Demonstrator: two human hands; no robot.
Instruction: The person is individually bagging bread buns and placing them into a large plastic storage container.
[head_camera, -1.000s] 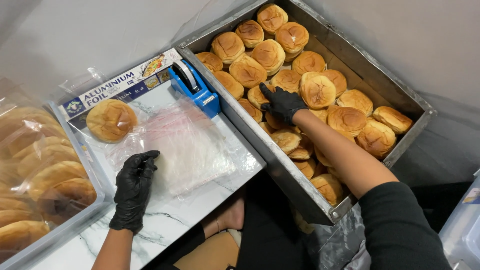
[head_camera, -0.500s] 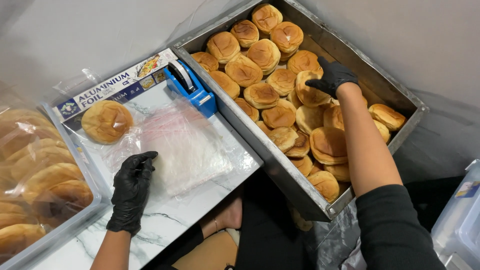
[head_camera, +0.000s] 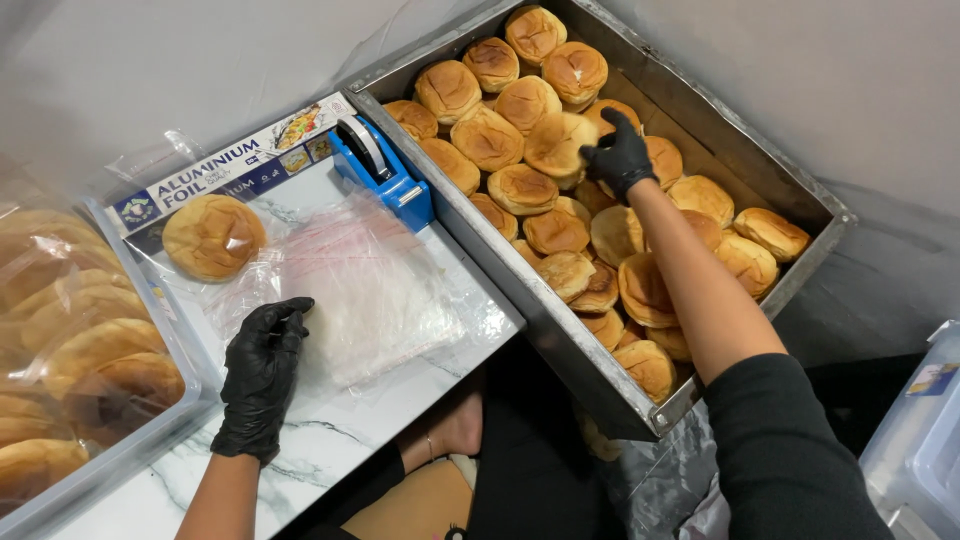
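A: Round golden-brown bun (head_camera: 556, 143), near the middle of the deep metal baking tray (head_camera: 560, 330), among many like it. Gripped from above by the right hand in a black glove (head_camera: 618, 152), fingers curled over its right edge.

B: Lifted or resting?

A: Cannot tell; touching neighbours on the left.

B: Left hand in a black glove (head_camera: 262, 372)?

A: Flat on the white marbled tabletop (head_camera: 340, 440), fingers loosely bent, fingertips (head_camera: 290, 312) touching the edge of a stack of clear plastic bags (head_camera: 375, 290). Nothing clasped. Well apart from the right hand.

B: Around the bags?

A: Single round bun in clear wrap (head_camera: 213, 236) just beyond, beside a long blue-and-white foil box (head_camera: 230, 170). Blue tape dispenser (head_camera: 382, 170) between box and tray, touching the tray wall.

B: Far left?

A: Clear plastic bin (head_camera: 120, 450) holding bagged buns (head_camera: 80, 340), blurred through wrap.

B: Far right?

A: Corner of a translucent plastic tub (head_camera: 920, 420), low, near the black sleeve (head_camera: 790, 450).
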